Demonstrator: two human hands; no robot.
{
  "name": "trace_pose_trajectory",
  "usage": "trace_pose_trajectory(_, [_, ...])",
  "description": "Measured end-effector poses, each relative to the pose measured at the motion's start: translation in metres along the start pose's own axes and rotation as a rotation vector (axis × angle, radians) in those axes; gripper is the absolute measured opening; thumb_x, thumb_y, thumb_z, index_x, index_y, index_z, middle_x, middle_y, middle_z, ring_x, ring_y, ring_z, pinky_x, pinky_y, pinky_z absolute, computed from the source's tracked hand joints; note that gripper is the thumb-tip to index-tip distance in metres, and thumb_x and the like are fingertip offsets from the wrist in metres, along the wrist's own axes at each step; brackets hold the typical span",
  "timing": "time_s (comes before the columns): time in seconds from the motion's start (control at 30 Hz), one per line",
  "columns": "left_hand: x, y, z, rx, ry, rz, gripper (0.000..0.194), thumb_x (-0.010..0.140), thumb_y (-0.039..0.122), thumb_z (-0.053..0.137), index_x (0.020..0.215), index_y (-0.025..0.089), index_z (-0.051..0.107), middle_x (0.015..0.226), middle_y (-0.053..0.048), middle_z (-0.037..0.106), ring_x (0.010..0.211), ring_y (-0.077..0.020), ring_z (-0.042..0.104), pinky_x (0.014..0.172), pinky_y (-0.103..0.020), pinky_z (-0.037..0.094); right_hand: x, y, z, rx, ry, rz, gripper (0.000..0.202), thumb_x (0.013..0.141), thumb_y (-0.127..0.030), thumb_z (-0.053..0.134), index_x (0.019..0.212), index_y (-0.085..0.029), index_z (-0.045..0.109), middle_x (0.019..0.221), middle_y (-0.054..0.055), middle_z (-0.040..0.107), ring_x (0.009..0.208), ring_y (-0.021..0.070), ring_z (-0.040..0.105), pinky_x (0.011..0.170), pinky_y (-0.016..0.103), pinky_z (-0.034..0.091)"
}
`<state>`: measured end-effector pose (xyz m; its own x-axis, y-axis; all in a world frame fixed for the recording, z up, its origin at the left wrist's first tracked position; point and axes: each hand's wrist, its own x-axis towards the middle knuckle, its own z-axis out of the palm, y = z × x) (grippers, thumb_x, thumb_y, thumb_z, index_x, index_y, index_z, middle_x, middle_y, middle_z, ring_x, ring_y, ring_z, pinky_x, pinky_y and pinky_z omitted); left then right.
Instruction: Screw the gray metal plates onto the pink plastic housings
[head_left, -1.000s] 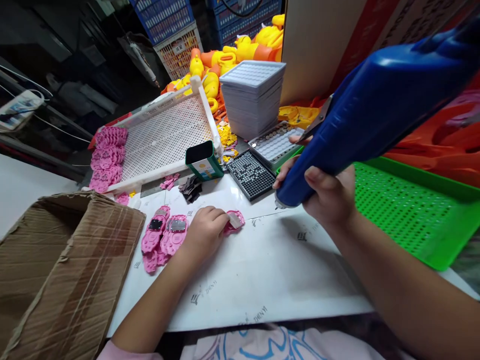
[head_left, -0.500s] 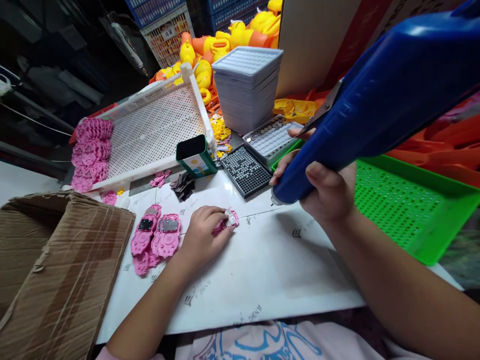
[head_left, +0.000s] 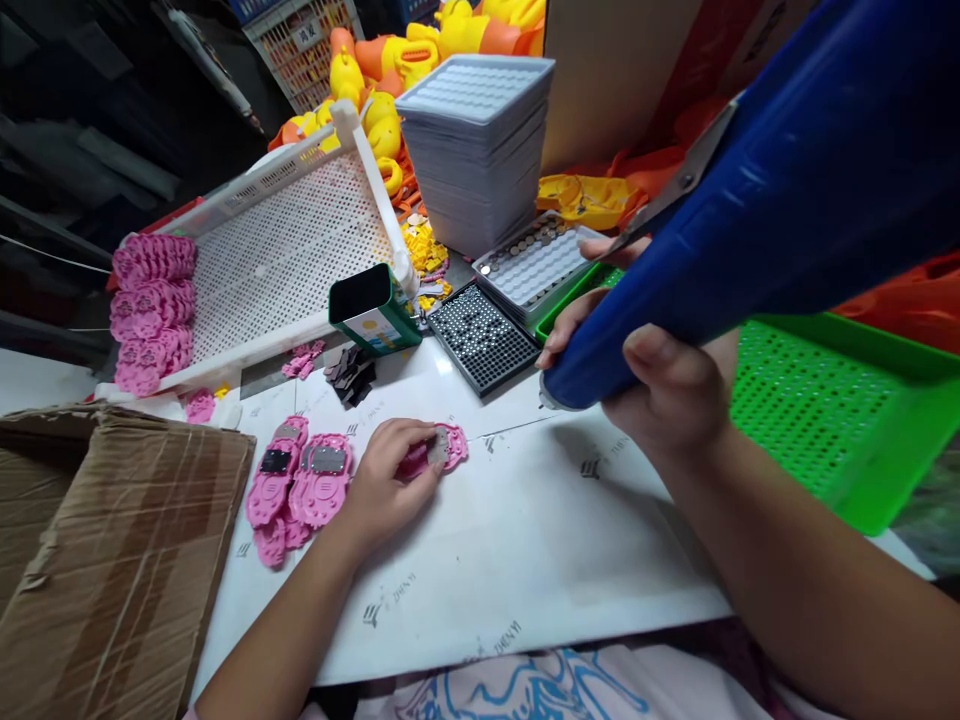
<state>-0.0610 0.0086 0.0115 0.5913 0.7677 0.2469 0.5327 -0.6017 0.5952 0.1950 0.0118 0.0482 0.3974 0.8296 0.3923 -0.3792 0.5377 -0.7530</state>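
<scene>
My left hand is closed over a pink plastic casing lying on the white worktop, its fingers across a grey plate set in it. In my right hand is a large blue electric screwdriver with a metal lever. Its tip points down and left, above the worktop and apart from the casing. Left of my left hand lies a small pile of similar pink casings, some with grey or black plates. Behind stands a black grid tray holding many small metal pieces, probably screws.
A cardboard box stands at left. Behind are a white perforated crate with stacked pink parts, a green tin, dark pieces and a tall stack of pale trays. A green basket sits at right.
My left hand and the pink casing have shifted slightly left in view, and more of the casing shows. The screwdriver stays in my right hand, its tip still raised. The view has moved a little.
</scene>
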Motion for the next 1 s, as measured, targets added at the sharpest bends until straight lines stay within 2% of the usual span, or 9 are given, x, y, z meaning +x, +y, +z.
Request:
trace_pose_trajectory(0.07, [0.001, 0.0, 0.001, -0.005, -0.001, 0.019, 0.021, 0.086, 0.014, 0.065, 0.106, 0.019, 0.063, 0.105, -0.008, 0.066, 0.102, -0.0189, 0.061, 0.088, -0.036, 0.052, -0.001, 0.0, 0.001, -0.011, 0.024, 0.03, 0.048, 0.058, -0.047, 0.085, 0.099, -0.029, 0.067, 0.059, -0.006, 0.066, 0.048, 0.0156, 0.059, 0.044, 0.03, 0.053])
trace_pose_trajectory(0.17, [0.001, -0.001, 0.002, -0.005, 0.008, 0.053, 0.015, 0.087, 0.013, 0.065, 0.101, 0.018, 0.064, 0.104, -0.008, 0.066, 0.101, -0.0192, 0.061, 0.087, -0.036, 0.052, -0.002, -0.003, 0.005, -0.066, 0.061, 0.087, 0.05, 0.053, -0.051, 0.085, 0.093, -0.025, 0.07, 0.057, -0.003, 0.066, 0.048, 0.0168, 0.059, 0.043, 0.031, 0.051])
trace_pose_trajectory(0.27, [0.0, -0.003, 0.004, -0.01, 0.026, 0.071, 0.012, 0.086, 0.015, 0.067, 0.097, 0.017, 0.065, 0.103, -0.009, 0.066, 0.1, -0.0205, 0.06, 0.086, -0.037, 0.051, 0.001, -0.009, 0.01, -0.085, 0.063, 0.079, 0.048, 0.048, -0.048, 0.088, 0.088, -0.027, 0.074, 0.062, -0.002, 0.066, 0.048, 0.0166, 0.059, 0.04, 0.031, 0.051])
trace_pose_trajectory(0.4, [-0.002, -0.005, 0.006, -0.032, 0.037, 0.064, 0.011, 0.086, 0.015, 0.068, 0.096, 0.016, 0.066, 0.103, -0.009, 0.066, 0.1, -0.0206, 0.06, 0.086, -0.037, 0.05, 0.004, -0.014, 0.01, -0.16, 0.055, 0.127, 0.053, 0.042, -0.049, 0.089, 0.087, -0.025, 0.076, 0.069, -0.001, 0.066, 0.047, 0.0186, 0.06, 0.037, 0.037, 0.052])
trace_pose_trajectory(0.47, [-0.002, -0.005, 0.007, -0.041, 0.037, 0.063, 0.011, 0.086, 0.014, 0.068, 0.097, 0.016, 0.066, 0.104, -0.009, 0.066, 0.1, -0.0206, 0.059, 0.087, -0.038, 0.05, 0.002, -0.013, 0.006, -0.157, 0.055, 0.115, 0.052, 0.044, -0.05, 0.088, 0.088, -0.026, 0.075, 0.073, 0.0, 0.066, 0.047, 0.0199, 0.06, 0.035, 0.04, 0.051])
trace_pose_trajectory(0.6, [-0.002, -0.005, 0.008, -0.049, 0.042, 0.056, 0.01, 0.086, 0.016, 0.068, 0.096, 0.018, 0.067, 0.105, -0.009, 0.067, 0.101, -0.0211, 0.06, 0.088, -0.039, 0.05, -0.005, -0.009, -0.001, -0.187, 0.007, 0.108, 0.053, 0.053, -0.055, 0.082, 0.099, -0.03, 0.073, 0.061, 0.001, 0.063, 0.051, 0.0259, 0.06, 0.04, 0.045, 0.052])
trace_pose_trajectory(0.77, [-0.001, -0.004, 0.008, -0.05, 0.049, 0.06, 0.009, 0.087, 0.016, 0.067, 0.096, 0.018, 0.067, 0.103, -0.008, 0.069, 0.098, -0.0203, 0.061, 0.086, -0.038, 0.051, -0.009, -0.008, -0.001, -0.219, 0.026, 0.16, 0.058, 0.046, -0.059, 0.084, 0.098, -0.034, 0.073, 0.061, 0.0, 0.064, 0.053, 0.0266, 0.058, 0.042, 0.047, 0.052])
trace_pose_trajectory(0.9, [-0.001, -0.004, 0.009, -0.045, 0.044, 0.052, 0.009, 0.087, 0.016, 0.066, 0.096, 0.018, 0.067, 0.102, -0.008, 0.068, 0.097, -0.0204, 0.061, 0.085, -0.038, 0.051, -0.006, -0.011, 0.001, -0.217, -0.029, 0.159, 0.053, 0.051, -0.057, 0.082, 0.097, -0.034, 0.074, 0.063, 0.0, 0.065, 0.051, 0.0248, 0.058, 0.04, 0.043, 0.051])
trace_pose_trajectory(1.0, [-0.001, -0.004, 0.01, -0.05, 0.043, 0.051, 0.009, 0.086, 0.015, 0.067, 0.095, 0.017, 0.067, 0.101, -0.008, 0.068, 0.097, -0.0201, 0.061, 0.085, -0.037, 0.051, -0.004, -0.016, 0.005, -0.248, -0.035, 0.178, 0.05, 0.052, -0.058, 0.082, 0.096, -0.035, 0.074, 0.061, 0.0, 0.066, 0.052, 0.0244, 0.057, 0.044, 0.043, 0.053])
